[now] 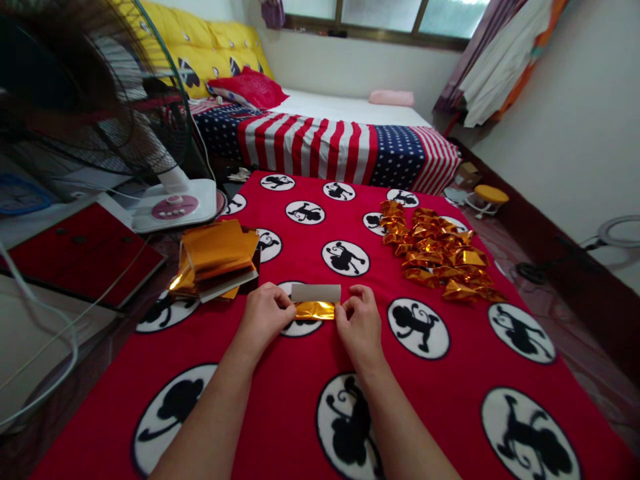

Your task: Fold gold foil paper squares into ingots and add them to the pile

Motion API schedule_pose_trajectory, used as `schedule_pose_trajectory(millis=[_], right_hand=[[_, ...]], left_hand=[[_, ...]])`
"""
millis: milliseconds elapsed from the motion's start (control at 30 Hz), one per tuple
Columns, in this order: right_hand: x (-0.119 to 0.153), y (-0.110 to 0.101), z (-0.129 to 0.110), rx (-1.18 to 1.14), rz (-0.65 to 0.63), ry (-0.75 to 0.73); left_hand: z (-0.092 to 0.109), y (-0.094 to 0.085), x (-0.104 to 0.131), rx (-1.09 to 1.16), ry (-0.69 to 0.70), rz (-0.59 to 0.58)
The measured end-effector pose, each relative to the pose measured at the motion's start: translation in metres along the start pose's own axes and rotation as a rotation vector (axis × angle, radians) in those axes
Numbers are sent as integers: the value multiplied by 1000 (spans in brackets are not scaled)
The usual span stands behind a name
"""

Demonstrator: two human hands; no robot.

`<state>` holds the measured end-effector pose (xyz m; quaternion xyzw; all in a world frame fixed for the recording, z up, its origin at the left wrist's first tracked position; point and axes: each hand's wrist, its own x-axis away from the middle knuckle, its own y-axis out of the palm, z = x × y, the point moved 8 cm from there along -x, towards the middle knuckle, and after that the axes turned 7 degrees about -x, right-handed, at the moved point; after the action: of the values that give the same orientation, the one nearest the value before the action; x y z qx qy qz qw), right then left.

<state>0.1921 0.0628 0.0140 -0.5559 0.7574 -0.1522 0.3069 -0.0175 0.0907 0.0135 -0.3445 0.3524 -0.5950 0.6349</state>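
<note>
Gold foil paper (315, 311), folded into a narrow strip with a grey band along its far edge, lies crosswise between the two hands, low over the middle of a red cloth (370, 347). The cloth is printed with white circles, each with a black monkey figure in it. The left hand (265, 317) is mostly closed, its thumb and forefinger pinching the strip's left end. The right hand (361, 323) is likewise curled, its thumb and fingertips at the right end; whether they grip it firmly or only press on it cannot be told.

Beyond the left hand, near the cloth's left edge, sits a loose stack of gold sheets (220, 250), their edges uneven and some paler undersides showing. On the right side of the cloth, well apart from the right hand, a heap of folded gold pieces (435, 250) lies in rough, crowded rows, creased and shiny.

A fan (175, 200) stands to the left on a white base, its blades blurred. Past the far edge of the cloth is a bed (320, 143) with a stars-and-stripes cover, a red pillow (253, 88) and a pink pillow (391, 98). A yellow-topped stool (491, 195) stands on the floor at the right.
</note>
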Motion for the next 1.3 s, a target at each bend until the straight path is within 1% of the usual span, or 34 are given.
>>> schedule_pose_trajectory(millis=[133, 267, 400, 467, 700, 800, 967, 1300], right_hand=[[1, 0, 0, 7, 6, -3], [1, 1, 1, 8, 5, -3], [1, 1, 1, 11, 0, -2], [1, 1, 1, 14, 0, -4], [1, 1, 1, 18, -6, 5], [1, 1, 1, 19, -13, 8], [1, 1, 1, 20, -17, 5], [-3, -2, 3, -8, -9, 6]], left_hand=[[-1, 0, 0, 1, 4, 12], [-6, 1, 1, 41, -17, 35], [-9, 6, 1, 158, -16, 7], [-9, 7, 1, 167, -2, -14], [-1, 7, 1, 50, 45, -15], [4, 7, 4, -19, 14, -14], [8, 6, 11, -143, -71, 26], [10, 6, 15, -197, -80, 30]])
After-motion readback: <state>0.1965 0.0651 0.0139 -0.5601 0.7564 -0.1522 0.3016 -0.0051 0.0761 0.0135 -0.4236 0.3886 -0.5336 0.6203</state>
